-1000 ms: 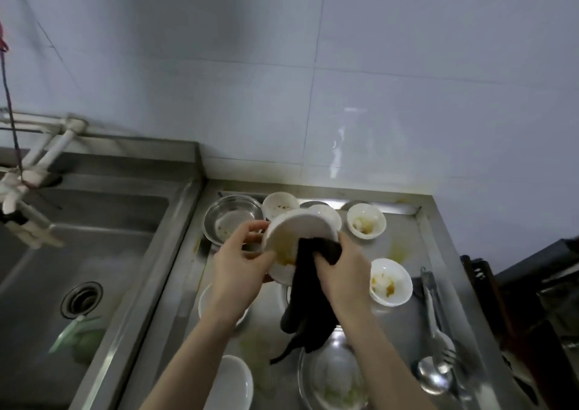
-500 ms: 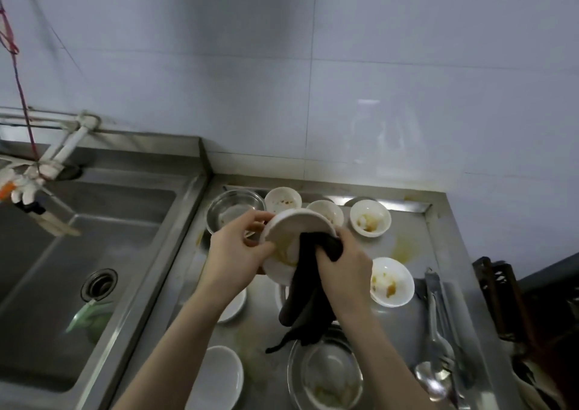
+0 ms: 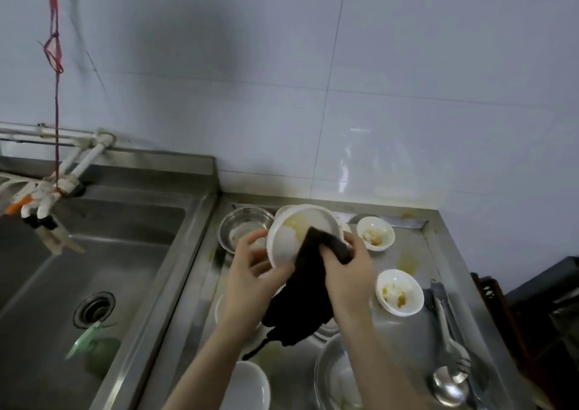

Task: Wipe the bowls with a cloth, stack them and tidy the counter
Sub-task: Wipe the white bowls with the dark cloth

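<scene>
Above the steel counter [image 3: 416, 253], the left hand [image 3: 250, 284] grips a white bowl [image 3: 297, 234] by its rim at the bowl's 8 o'clock side, fingers curled behind it and thumb across the front edge, so that the bowl is tilted with its inside facing the camera. A yellowish smear shows at 12 o'clock inside it. The right hand [image 3: 349, 275] is closed round a black cloth [image 3: 300, 300] and presses its upper corner into the bowl at about 4 o'clock; the rest of the cloth hangs down between the two wrists.

At 3 o'clock from the held bowl a small soiled bowl [image 3: 376, 232] stands on the counter, and a second soiled bowl [image 3: 399, 292] sits at 5 o'clock. A metal bowl [image 3: 244, 226] lies at 9 o'clock, partly hidden by the left hand. At the counter's right edge lie a spoon and fork [image 3: 451, 369], possibly with tongs beside them; blur makes that unclear. The sink [image 3: 62, 268] is at far 9 o'clock.
</scene>
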Motion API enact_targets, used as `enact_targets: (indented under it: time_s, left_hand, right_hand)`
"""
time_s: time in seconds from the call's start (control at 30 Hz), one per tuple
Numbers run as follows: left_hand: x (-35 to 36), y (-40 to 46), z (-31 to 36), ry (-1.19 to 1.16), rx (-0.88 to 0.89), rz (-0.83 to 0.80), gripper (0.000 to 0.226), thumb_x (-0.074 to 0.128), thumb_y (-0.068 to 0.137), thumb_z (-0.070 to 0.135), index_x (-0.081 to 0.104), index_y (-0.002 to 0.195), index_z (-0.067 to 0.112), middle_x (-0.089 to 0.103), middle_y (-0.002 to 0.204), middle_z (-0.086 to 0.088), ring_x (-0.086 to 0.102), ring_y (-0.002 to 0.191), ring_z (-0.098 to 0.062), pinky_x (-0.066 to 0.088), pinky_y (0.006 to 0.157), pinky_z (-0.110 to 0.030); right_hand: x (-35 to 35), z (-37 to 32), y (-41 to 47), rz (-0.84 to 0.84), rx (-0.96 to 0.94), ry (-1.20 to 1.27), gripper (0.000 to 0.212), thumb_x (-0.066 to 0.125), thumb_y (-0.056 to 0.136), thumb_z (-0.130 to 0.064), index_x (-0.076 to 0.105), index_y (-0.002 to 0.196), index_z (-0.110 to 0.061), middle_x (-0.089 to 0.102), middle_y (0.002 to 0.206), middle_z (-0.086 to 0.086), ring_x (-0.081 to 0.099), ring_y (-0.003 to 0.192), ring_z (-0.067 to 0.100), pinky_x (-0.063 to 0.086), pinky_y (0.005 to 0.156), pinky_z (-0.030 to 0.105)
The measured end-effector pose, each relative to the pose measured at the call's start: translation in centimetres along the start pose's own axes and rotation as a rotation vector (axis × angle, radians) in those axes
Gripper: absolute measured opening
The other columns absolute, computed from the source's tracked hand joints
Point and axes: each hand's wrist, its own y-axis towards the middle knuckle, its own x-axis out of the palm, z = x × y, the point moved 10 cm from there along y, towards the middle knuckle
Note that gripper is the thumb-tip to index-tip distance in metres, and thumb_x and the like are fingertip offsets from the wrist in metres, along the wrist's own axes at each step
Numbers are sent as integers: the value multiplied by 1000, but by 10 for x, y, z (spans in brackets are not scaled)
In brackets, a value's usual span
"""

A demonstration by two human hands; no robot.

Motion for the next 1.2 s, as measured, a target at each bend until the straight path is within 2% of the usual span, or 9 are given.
enact_targets:
  time_s: [0.13, 0.37, 0.57, 0.67, 0.73, 0.83, 0.9, 1.1, 1.2]
  left_hand:
    - [-15, -3, -4, -60, 6, -1, 50, 65, 80, -16, 63, 113, 22, 74, 89, 0, 73, 80, -19, 58, 62, -25]
    - [-15, 20, 10, 379, -10, -272, 51, 68, 75, -3, 67, 115, 29, 68, 104, 0, 71, 87, -17, 60, 60, -25]
    - [-18, 25, 8, -59, -57, -84, 47, 62, 81, -9, 68, 116, 22, 70, 104, -8, 73, 89, -24, 60, 63, -33]
    - [-20, 24, 4, 2, -56, -98, 48, 62, 82, -8, 68, 116, 25, 69, 107, -8, 72, 88, -21, 60, 62, -30]
    - [-21, 29, 8, 193, -43, -194, 50, 64, 80, -5, 67, 119, 27, 67, 111, -7, 70, 90, -20, 61, 61, -29]
    - [-6, 31, 15, 529, -31, -419, 46, 68, 81, 2, 67, 117, 30, 67, 106, 0, 70, 89, -17, 62, 60, -30]
    - [0, 31, 21, 559, -4, -452, 45, 67, 81, 2, 68, 115, 32, 69, 103, 2, 71, 86, -17, 63, 61, -34]
    - [-20, 32, 32, 184, 5, -186, 47, 62, 84, -4, 70, 117, 29, 67, 106, -4, 71, 85, -16, 61, 60, -31]
    - [-22, 28, 30, 252, 22, -231, 50, 63, 84, -3, 68, 122, 29, 68, 108, -3, 71, 86, -17, 62, 61, -32]
  right_hand:
    - [10, -14, -11, -32, -96, -161, 34, 67, 87, -27, 54, 119, -29, 66, 97, -5, 63, 93, 19, 44, 76, 28]
    - [34, -93, -22, 7, -881, -772, 46, 79, 70, -19, 64, 113, -22, 64, 109, -1, 65, 89, 25, 52, 50, 33]
    - [19, -21, 4, -65, -14, -177, 34, 68, 85, -27, 57, 117, -24, 64, 96, -3, 63, 97, 21, 45, 77, 29]
    - [21, -10, -2, -105, 13, -184, 41, 71, 82, -26, 56, 120, -25, 62, 94, -6, 60, 92, 17, 43, 78, 27]
    - [13, -32, 3, -58, -137, -311, 46, 72, 78, -28, 56, 121, -31, 60, 98, -10, 60, 90, 17, 47, 74, 29]
    - [39, -90, -19, -79, -834, -679, 46, 75, 68, -18, 64, 113, -25, 64, 106, -5, 63, 91, 23, 54, 60, 34]
    - [52, -99, -30, -95, -1042, -750, 42, 75, 64, -15, 68, 105, -20, 66, 101, -2, 64, 88, 23, 53, 56, 33]
    - [16, -30, 7, -72, -132, -234, 14, 68, 84, -28, 64, 97, -27, 66, 87, -7, 61, 84, 18, 44, 65, 21]
    - [21, -24, -4, -144, -130, -246, 19, 68, 84, -30, 62, 101, -28, 65, 84, -10, 62, 84, 17, 42, 62, 14]
